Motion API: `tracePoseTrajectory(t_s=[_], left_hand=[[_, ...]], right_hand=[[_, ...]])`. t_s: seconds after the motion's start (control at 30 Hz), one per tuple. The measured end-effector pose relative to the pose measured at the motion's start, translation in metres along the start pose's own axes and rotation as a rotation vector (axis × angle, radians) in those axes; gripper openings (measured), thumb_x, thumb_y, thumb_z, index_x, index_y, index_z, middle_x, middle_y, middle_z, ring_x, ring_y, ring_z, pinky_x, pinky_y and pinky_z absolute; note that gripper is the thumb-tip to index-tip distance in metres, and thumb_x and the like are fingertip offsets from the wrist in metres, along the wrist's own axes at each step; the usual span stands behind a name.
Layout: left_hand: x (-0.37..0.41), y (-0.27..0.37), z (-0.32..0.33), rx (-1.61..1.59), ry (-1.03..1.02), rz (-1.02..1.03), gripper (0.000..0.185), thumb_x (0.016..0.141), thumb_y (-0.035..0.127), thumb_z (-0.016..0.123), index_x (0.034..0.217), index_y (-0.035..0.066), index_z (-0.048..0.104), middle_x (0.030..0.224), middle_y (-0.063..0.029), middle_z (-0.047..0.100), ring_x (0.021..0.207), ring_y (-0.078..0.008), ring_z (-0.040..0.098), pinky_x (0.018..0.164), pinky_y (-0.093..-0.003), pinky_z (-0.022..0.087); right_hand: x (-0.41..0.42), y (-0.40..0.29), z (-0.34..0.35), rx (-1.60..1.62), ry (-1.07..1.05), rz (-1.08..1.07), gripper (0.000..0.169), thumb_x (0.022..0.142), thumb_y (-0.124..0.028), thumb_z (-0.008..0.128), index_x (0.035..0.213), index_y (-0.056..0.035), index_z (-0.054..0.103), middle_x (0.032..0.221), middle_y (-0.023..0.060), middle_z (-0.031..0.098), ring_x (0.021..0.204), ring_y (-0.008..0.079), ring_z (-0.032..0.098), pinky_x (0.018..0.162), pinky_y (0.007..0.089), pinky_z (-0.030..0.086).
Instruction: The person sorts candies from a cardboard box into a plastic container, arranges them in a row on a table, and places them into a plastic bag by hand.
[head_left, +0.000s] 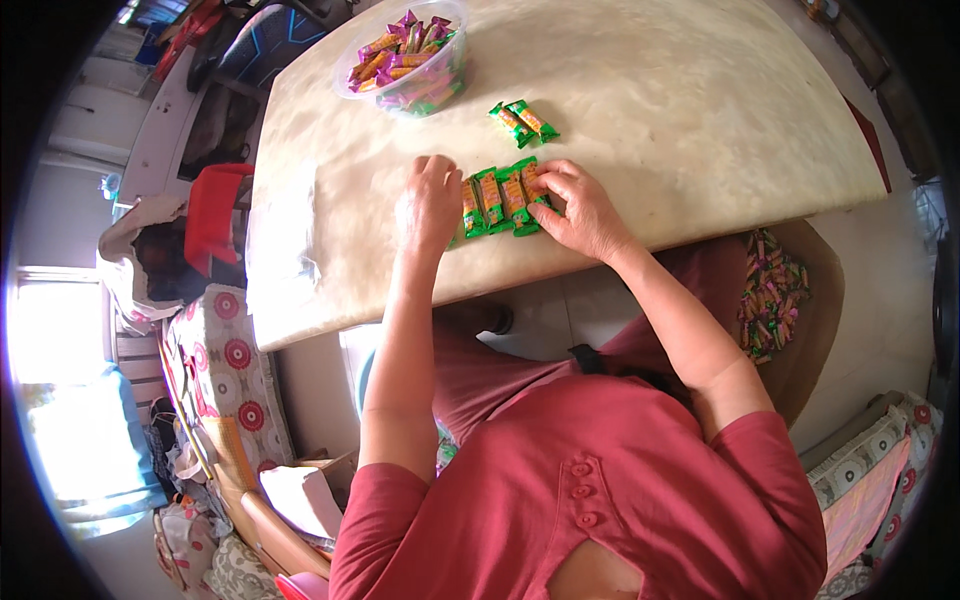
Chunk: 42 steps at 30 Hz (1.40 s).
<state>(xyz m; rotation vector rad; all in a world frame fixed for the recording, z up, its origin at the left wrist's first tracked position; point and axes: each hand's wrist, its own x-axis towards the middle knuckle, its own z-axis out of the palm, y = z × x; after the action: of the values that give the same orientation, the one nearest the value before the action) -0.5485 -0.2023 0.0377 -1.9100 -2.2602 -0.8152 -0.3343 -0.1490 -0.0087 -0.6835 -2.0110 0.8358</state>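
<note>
Several green-and-orange wrapped snack bars (491, 199) lie side by side in a row on the table (645, 142). At the row's left end rests my left hand (431, 196), its fingers curled down beside the last bar; whether it grips one is hidden. My right hand (574, 202) has its thumb and fingers on the rightmost bar of the row. Two more green snack bars (523, 123) lie together farther back. A clear plastic tub (424, 97) of purple and green wrapped bars stands at the back left.
A stack of clear plastic bags (283, 236) lies at the table's left edge. Beside my right thigh, a brown container (821, 315) holds many wrapped bars (772, 300). The table's near edge runs under my forearms. Red cloth (214, 217) hangs left of the table.
</note>
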Motion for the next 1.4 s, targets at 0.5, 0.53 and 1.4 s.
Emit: tracePoseTrajectory(t_s=[0.5,0.53,1.4], left_hand=[[0.077,0.015,0.056,0.205,-0.231,0.374,0.028,0.077,0.004,0.065,0.102,0.016,0.067,0.115,-0.0039,0.060,0.114,-0.0257,0.053,0.089,-0.0421,0.046],[0.079,0.016,0.052,0.226,-0.266,0.360,0.026,0.077,0.005,0.065,0.100,0.015,0.067,0.114,-0.0040,0.060,0.113,-0.0257,0.053,0.089,-0.0421,0.046],[0.028,-0.064,-0.003,-0.285,0.181,-0.073,0.036,0.077,0.006,0.068,0.110,0.008,0.055,0.085,-0.0103,0.063,0.070,-0.0212,0.066,0.064,-0.0351,0.052]], right_hand=[[0.001,0.000,0.001,0.016,0.032,-0.002,0.022,0.075,-0.012,0.075,0.089,-0.0001,0.064,0.106,0.0140,0.062,0.095,0.0310,0.061,0.080,0.0390,0.052],[0.002,0.000,0.001,0.026,0.030,0.007,0.022,0.075,-0.012,0.075,0.089,-0.0001,0.064,0.106,0.0140,0.062,0.095,0.0310,0.061,0.080,0.0390,0.052],[0.001,0.007,0.006,-0.052,0.038,-0.052,0.021,0.077,-0.008,0.073,0.094,-0.0004,0.064,0.102,0.0123,0.062,0.093,0.0295,0.062,0.081,0.0374,0.051]])
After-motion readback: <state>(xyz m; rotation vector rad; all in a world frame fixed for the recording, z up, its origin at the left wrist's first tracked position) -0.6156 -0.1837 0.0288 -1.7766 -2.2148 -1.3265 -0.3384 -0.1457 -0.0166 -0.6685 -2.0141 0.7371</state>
